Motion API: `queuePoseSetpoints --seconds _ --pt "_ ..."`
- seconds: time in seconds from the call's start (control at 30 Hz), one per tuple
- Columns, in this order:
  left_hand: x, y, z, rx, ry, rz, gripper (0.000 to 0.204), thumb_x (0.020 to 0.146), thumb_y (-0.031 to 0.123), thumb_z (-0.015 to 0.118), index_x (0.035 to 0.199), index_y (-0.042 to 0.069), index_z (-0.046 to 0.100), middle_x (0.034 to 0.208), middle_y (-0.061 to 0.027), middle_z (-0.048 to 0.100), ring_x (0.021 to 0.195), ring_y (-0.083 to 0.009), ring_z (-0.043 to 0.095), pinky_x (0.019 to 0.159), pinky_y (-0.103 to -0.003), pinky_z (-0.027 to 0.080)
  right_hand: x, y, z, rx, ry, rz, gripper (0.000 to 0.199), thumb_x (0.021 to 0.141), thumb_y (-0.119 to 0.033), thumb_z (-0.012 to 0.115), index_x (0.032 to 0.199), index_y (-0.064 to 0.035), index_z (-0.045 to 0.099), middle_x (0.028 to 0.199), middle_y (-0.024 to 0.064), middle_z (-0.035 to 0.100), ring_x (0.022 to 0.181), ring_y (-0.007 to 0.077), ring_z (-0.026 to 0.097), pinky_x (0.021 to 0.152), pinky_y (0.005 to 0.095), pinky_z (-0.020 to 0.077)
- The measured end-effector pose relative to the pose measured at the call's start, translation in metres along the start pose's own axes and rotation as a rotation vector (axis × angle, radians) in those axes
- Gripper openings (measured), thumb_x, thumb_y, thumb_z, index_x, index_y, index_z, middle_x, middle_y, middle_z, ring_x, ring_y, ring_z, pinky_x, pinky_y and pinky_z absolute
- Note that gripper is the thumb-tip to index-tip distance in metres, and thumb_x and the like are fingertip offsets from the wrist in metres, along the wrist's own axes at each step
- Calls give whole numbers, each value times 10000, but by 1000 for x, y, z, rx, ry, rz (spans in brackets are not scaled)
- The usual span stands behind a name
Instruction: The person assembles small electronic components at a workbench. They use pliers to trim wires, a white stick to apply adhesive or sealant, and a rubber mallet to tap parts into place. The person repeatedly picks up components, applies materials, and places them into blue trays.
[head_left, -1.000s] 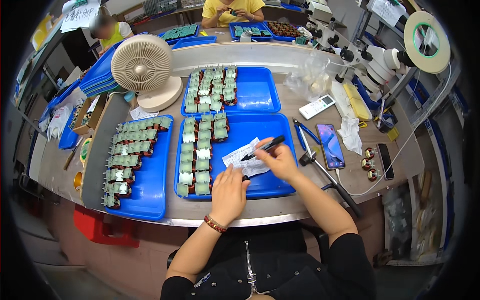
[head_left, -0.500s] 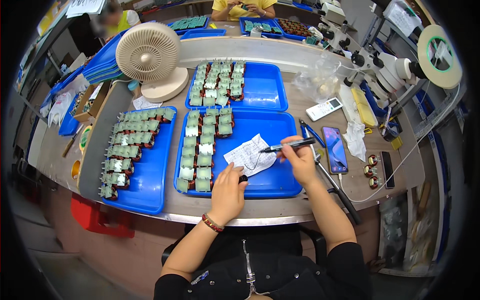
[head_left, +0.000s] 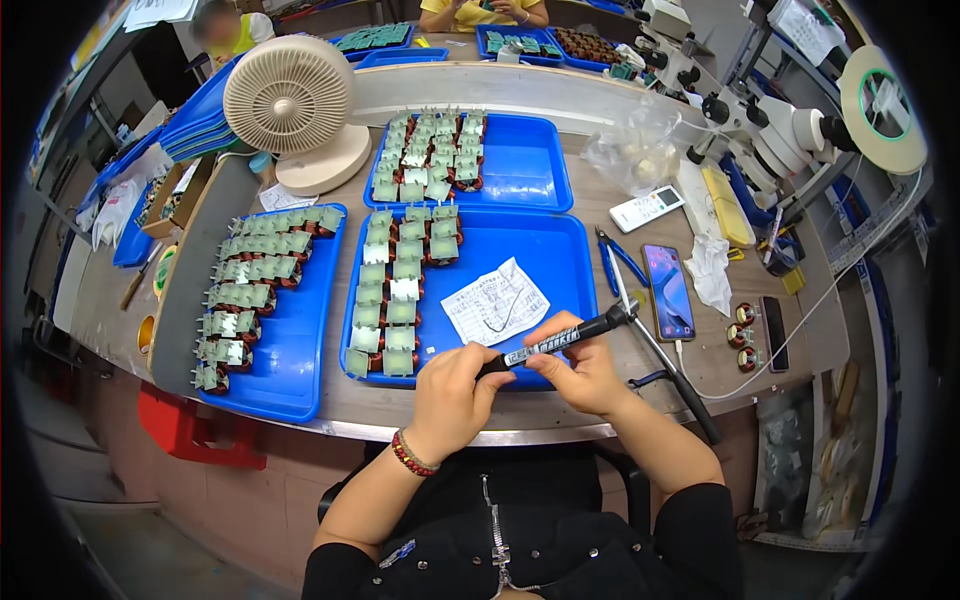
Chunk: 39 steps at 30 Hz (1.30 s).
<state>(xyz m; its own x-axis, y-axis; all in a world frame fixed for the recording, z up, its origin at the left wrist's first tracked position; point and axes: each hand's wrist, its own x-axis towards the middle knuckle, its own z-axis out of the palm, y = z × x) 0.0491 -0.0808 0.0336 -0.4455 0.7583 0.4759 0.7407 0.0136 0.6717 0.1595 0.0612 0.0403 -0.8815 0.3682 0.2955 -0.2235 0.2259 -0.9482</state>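
Observation:
A black marker (head_left: 556,342) lies across my fingers above the front edge of the middle blue tray (head_left: 545,232). My right hand (head_left: 588,372) is closed round its barrel. With closed fingers, my left hand (head_left: 452,398) pinches the black marker cap (head_left: 493,367) at the marker's tip end; whether the cap is fully seated I cannot tell. Beyond my hands a creased paper slip (head_left: 480,300) with writing and a large pen tick rests in the tray. Rows of copper-wound coils with pale green tops (head_left: 404,290) fill that tray's left side.
More coils stand in a left blue tray (head_left: 300,385) and a back blue tray (head_left: 530,160). A beige fan (head_left: 290,100) is at the back left. To the right are pliers (head_left: 622,262), a black-handled tool (head_left: 690,395), a phone (head_left: 668,290) and a remote (head_left: 647,209). A co-worker sits opposite.
My right hand has drawn the marker back from the paper toward me and turned it. My left hand has lifted the cap to meet the marker's tip.

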Motion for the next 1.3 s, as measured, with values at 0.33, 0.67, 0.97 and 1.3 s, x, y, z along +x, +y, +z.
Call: queuePoseSetpoints --seconds 0.33,0.67,0.97,1.3 --pt "18 -3 16 197 3 103 327 705 205 690 950 20 578 919 -149 599 870 -318 565 747 -386 430 15 25 -21 217 145 175 145 856 -133 561 924 -23 496 725 57 555 620 108 550 532 241 456" --pt "-9 -36 25 428 -36 16 347 759 293 634 1021 70 585 1127 -144 537 1082 -360 463 860 -426 377 73 75 -162 -1372 198 -152 328 703 -44 624 1028 -49 583 896 135 606 849 317 559 705 385 453" --pt "-18 -47 35 489 -27 35 280 769 310 613 928 79 619 1069 -111 576 1050 -329 493 827 -404 397 81 68 -49 -897 -145 308 519 712 -380 674 1106 -66 550 814 73 647 863 264 571 723 372 458" --pt "-19 -33 20 341 -68 47 391 764 277 628 1093 77 559 1236 -169 462 1121 -373 446 840 -416 411 92 76 -66 -553 -59 438 426 669 -241 723 1014 -32 585 722 84 627 646 186 607 588 304 458"
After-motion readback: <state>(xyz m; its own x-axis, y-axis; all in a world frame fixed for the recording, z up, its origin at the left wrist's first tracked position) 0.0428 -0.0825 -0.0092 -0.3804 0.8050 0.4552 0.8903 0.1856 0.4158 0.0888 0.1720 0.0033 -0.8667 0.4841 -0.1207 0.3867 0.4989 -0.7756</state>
